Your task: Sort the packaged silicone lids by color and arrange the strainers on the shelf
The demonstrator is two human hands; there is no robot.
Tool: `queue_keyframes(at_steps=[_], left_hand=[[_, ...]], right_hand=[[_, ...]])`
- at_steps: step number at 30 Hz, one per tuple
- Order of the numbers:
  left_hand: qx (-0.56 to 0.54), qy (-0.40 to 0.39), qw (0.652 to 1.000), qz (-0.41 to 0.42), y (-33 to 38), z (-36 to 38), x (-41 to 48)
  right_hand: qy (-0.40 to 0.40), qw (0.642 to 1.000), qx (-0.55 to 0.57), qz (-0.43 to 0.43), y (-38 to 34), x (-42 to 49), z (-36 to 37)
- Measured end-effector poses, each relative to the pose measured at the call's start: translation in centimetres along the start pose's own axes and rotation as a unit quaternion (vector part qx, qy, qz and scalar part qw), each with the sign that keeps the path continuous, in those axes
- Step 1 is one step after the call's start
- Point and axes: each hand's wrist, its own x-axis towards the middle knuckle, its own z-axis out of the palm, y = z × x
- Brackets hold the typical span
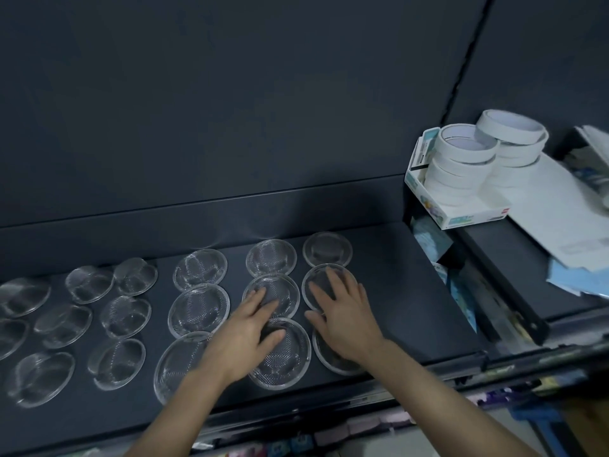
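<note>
No writing can be read anywhere; the print on the white box [461, 212] holding stacked tape rolls [468, 159] is too blurred. Round mesh strainers [199, 308] lie flat in rows across the dark shelf [395, 291]. The left hand [244, 338] rests open, fingers spread, across two strainers. The right hand [342, 315] lies flat and open on another strainer [329, 285]; neither grips anything. Bare shelf stays free right of the last column, up to the side wall.
</note>
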Motion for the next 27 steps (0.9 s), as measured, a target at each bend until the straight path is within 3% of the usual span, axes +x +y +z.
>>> queue_keyframes(at_steps=[3,24,27], left_hand=[[-0.003,-0.001,1.0,-0.004,0.0,0.1,-0.1],[0.006,-0.002,1.0,-0.016,0.3,-0.2,-0.5],[-0.038,0.043,0.998,-0.016,0.5,-1.7,-1.2]], right_hand=[[-0.03,0.999,-0.012,-0.009,0.8,0.4,0.6],[-0.035,0.998,0.022,-0.046,2.5,-0.1,-0.6],[0.029,0.994,0.104,-0.017,1.9,-0.6,-2.5]])
